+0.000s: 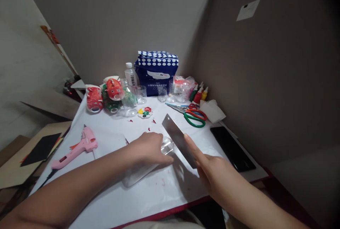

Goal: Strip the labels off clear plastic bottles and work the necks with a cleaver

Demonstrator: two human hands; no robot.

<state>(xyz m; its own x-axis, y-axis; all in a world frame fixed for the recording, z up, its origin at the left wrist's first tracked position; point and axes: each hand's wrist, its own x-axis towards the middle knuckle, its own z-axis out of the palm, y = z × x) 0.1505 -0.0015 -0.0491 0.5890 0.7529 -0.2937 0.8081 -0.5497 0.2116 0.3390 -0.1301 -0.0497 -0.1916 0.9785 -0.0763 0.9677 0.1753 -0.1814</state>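
Observation:
My left hand [150,148] is closed round a clear plastic bottle [143,176] that lies on its side on the white-covered table [111,200]. One end of the bottle shows past my fingers, toward the right. In my right hand [209,167] is a cleaver [176,138], its broad metal blade raised and tilted, with a small hole near the far corner. My index finger rests along the blade, and the handle is hidden in my grip. The blade is close to the bottle's right end; whether they touch, I cannot tell.
A pink glue gun [79,147] lies at left, a black phone [232,148] at right. Farther back are scissors [192,115], a paint palette [145,112], red painted figures [94,98], paint bottles [198,95], a capped bottle [130,75] and a blue tissue bag [156,73]. Walls stand behind.

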